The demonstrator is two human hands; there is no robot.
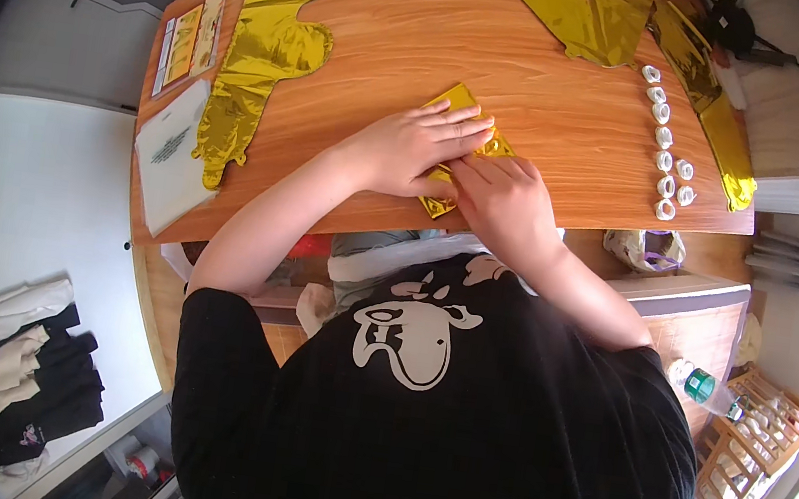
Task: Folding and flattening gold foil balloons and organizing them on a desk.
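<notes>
A folded gold foil balloon (457, 96) lies near the table's front edge, under both hands. My left hand (423, 147) rests flat across it, fingers stretched out toward the right. Beside it, my right hand (505, 198) has its fingers bent and closed on the foil, close to the left fingertips; the fingers' undersides are hidden. To the left a flat, uninflated gold foil balloon (262, 50) with a curved outline is spread out. Another gold foil balloon (606, 19) lies at the far right, and a long gold foil piece (705, 113) runs down the right side.
Several small white rolls (665, 137) form a column on the right of the wooden table (385, 56). A clear plastic packet (173, 154) and a printed card (182, 44) lie at the left edge. A black object (732, 26) sits at the far right corner.
</notes>
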